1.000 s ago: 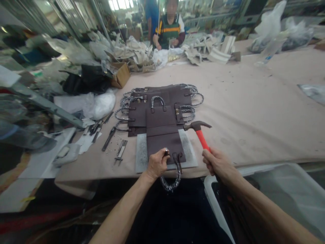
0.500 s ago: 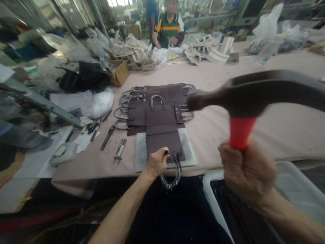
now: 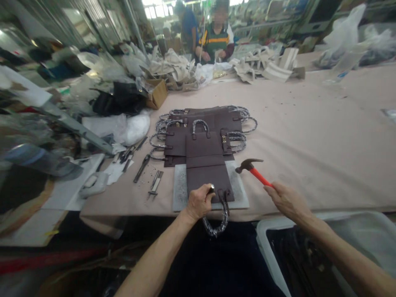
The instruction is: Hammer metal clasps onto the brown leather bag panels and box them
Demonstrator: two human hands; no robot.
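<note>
A dark brown bag panel [image 3: 208, 176] lies on a grey slab [image 3: 240, 186] at the table's near edge, its wrapped handle [image 3: 220, 222] hanging over the edge. My left hand [image 3: 199, 202] is closed on a small metal tool [image 3: 211, 187] that stands on the panel beside the handle tab. My right hand [image 3: 286, 200] grips a hammer [image 3: 252, 168] with a red handle, its dark head low over the table just right of the slab.
More brown panels with wrapped handles [image 3: 201, 128] are stacked beyond the slab. Loose hand tools [image 3: 145, 165] lie to the left. A white bin [image 3: 340, 231] stands at lower right. A person [image 3: 216, 39] works at the far end among pale bags.
The hammer swung up close to the camera half a second ago and has come back down beside the slab. My left hand has stayed on the small tool.
</note>
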